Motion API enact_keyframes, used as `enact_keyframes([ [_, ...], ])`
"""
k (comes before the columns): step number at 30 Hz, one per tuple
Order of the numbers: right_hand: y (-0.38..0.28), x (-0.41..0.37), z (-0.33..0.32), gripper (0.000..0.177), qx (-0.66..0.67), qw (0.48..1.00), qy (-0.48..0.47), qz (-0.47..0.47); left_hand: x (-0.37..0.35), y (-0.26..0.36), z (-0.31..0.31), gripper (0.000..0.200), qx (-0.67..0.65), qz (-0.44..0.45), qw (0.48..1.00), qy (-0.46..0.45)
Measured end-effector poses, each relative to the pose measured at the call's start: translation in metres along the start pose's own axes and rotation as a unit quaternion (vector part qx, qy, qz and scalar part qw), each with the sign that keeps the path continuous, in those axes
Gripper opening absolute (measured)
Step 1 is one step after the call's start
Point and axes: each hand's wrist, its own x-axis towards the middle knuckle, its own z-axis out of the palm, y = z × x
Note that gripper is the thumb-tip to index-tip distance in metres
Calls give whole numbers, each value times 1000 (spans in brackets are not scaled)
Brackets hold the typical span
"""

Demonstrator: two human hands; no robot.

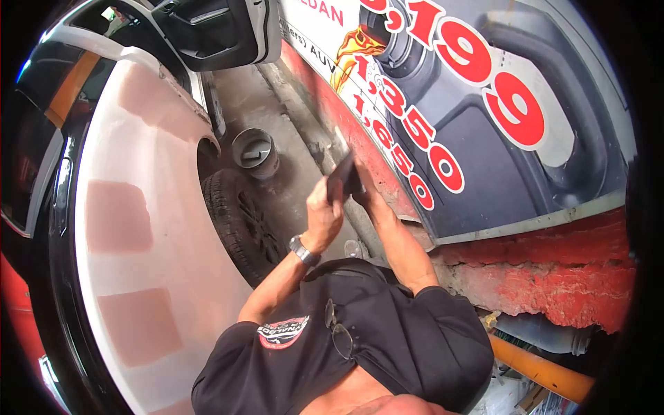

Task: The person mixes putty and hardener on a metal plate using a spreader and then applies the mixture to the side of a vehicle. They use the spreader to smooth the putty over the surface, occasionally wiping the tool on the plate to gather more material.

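Note:
My left hand (pixel 324 213), with a metal watch (pixel 304 250) at the wrist, is closed on a dark, flat, folded-looking sheet (pixel 341 178) that resembles sandpaper. At the sheet's right edge is my right hand (pixel 369 198), its fingers mostly hidden behind the sheet and apparently gripping it. Both hands are held out in front of my chest, between the car and the wall. To their left is a pale car body panel (pixel 173 228) with several pinkish-brown patches (pixel 119 216).
A wheel (pixel 242 221) sits below the panel's arch. Beyond it a bucket (pixel 254 149) stands on the concrete floor, near an open car door (pixel 214 31). Along the right runs a red wall (pixel 539 277) with a large price sign (pixel 498 173). A yellow pipe (pixel 539 365) lies lower right.

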Motion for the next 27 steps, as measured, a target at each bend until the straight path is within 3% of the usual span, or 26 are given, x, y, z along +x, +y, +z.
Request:
enact_keyframes([
  [1, 3, 1, 1, 63, 32, 997, -17, 68, 10, 0, -1, 13, -18, 6, 998, 53],
  [3, 10, 2, 2, 63, 91, 973, -40, 206, 28, -20, -4, 16, -66, -42, 994, 75],
  [4, 16, -1, -6, 64, 117, 954, -87, 263, 37, -25, -10, 19, -37, -43, 995, 79],
  [6, 5, -10, -7, 60, 53, 920, -67, 381, 58, -48, -23, 27, 52, -8, 993, 107],
  [7, -9, -8, -4, 53, -138, 928, -152, 311, 69, -53, -29, 30, 41, -44, 990, 130],
  [9, 15, -13, -15, 47, -153, 956, -108, 225, 75, -51, -40, 31, 38, -45, 991, 123],
  [12, 34, 15, -38, 47, -179, 969, 71, 157, 51, -11, -42, 15, 81, 94, 992, 31],
  [13, 40, 23, -42, 50, -77, 981, 103, 143, 42, 4, -37, 21, 103, 148, 983, -10],
  [15, 36, 34, -49, 61, -138, 966, 179, 127, 27, 15, -24, 34, 62, 160, 976, -137],
  [16, 34, 37, -53, 58, -167, 961, 173, 133, 24, 16, -17, 33, 71, 177, 970, -148],
  [19, 5, 21, -50, 56, -174, 972, 34, 151, 45, -32, -25, 31, 137, 143, 977, -74],
  [20, 7, 16, -54, 46, -182, 977, -32, 110, 57, -39, -37, 26, 174, 41, 977, -116],
  [21, -1, 14, -51, 43, -168, 973, -72, 139, 65, -53, -45, 20, 189, -32, 972, -133],
  [23, -32, 16, -46, 38, -138, 960, -149, 192, 76, -64, -57, 26, 59, -131, 973, -179],
  [24, -36, 18, -46, 30, -148, 954, -164, 201, 80, -56, -62, 29, 41, -151, 960, -233],
  [27, -18, 35, -62, 26, -152, 957, -221, 109, 89, -34, -77, 34, -14, -212, 916, -340],
])
